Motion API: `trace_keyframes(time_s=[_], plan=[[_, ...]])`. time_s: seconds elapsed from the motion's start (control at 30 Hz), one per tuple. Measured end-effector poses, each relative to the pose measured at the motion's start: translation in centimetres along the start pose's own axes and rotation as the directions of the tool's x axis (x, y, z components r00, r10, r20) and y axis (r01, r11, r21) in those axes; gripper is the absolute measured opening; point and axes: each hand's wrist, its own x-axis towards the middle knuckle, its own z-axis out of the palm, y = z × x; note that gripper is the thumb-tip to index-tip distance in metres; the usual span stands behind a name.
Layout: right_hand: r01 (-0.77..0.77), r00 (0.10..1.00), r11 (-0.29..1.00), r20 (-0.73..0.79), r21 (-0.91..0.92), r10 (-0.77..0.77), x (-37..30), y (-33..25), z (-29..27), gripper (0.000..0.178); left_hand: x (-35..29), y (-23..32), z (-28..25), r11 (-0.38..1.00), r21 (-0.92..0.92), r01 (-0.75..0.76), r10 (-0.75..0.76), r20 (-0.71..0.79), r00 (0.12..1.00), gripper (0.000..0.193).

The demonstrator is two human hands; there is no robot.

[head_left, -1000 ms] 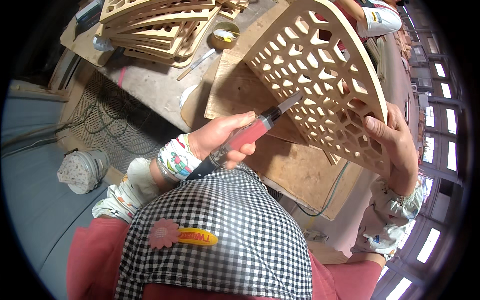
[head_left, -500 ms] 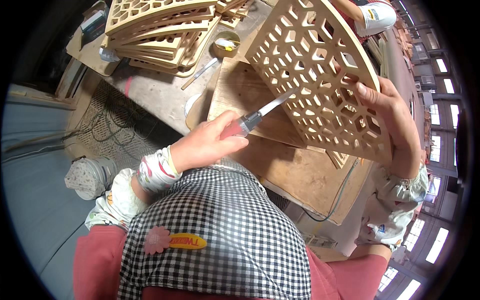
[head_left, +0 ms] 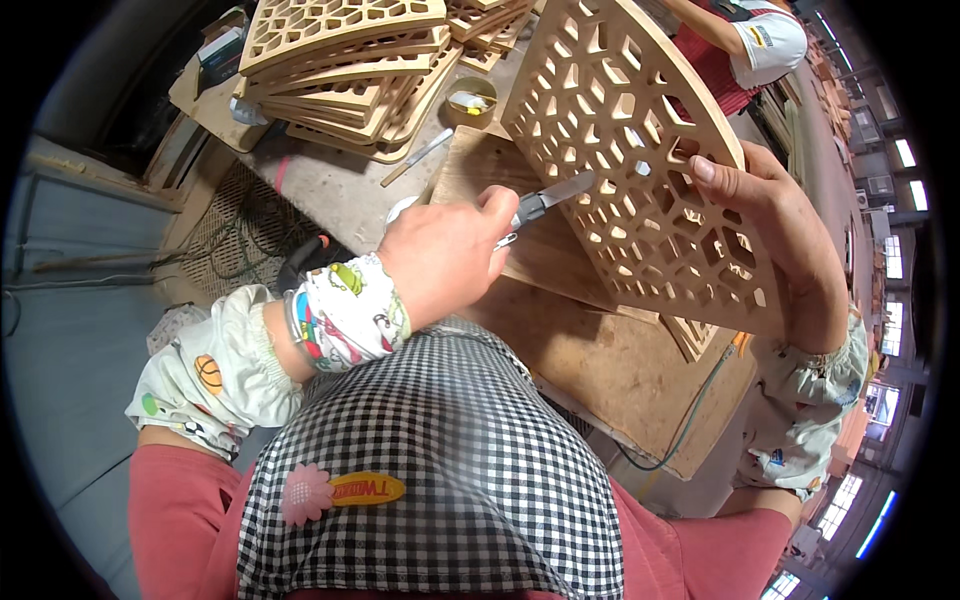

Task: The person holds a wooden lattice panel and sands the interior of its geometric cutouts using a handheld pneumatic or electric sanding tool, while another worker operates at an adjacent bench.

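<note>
Left hand [head_left: 445,255] clenches tool [head_left: 530,208], right hand [head_left: 765,200] grasps panel [head_left: 655,187], upper right of frame, by solid rim [head_left: 695,95], likely the best hold since it looks light, stiff, fragile elsewhere.

The left hand's grip [head_left: 442,258] covers most of the handle of the bladed tool [head_left: 562,191]; whether its tip touches the lattice panel [head_left: 648,195] cannot be told. That panel hides most fingers of the right hand's grip [head_left: 775,205] and runs past the upper edge, which also crops the panel stack [head_left: 345,68]. The left sleeve [head_left: 215,370] hides part of the bucket [head_left: 172,328].
</note>
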Motion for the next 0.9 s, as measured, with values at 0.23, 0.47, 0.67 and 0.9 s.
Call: trace_keyframes(time_s=[0.23, 0.47, 0.67, 0.9], plan=[[-0.029, 1.000, 0.995, -0.005, 0.099, 0.029, -0.8, -0.6, 0.2, 0.045, 0.1, 0.9, 0.9, 0.999, -0.030, 0.041, -0.043, -0.053, 0.998, 0.031], [0.061, 0.997, 0.998, 0.053, -0.004, -0.061, -0.1, 0.0, -0.5, 0.048, 1.1, 1.5, 0.1, 0.995, -0.072, 0.070, -0.073, -0.039, 0.997, 0.030], [0.037, 0.998, 0.997, 0.056, 0.068, -0.041, -0.1, 0.2, -0.6, 0.049, -0.4, 0.7, -0.6, 0.985, -0.120, 0.123, -0.116, 0.060, 0.991, 0.033], [0.072, 0.996, 0.997, 0.063, -0.026, -0.070, 0.3, 0.5, -1.2, 0.054, 1.3, 0.3, -0.9, 0.993, -0.113, 0.047, -0.042, 0.045, 0.998, 0.032]])
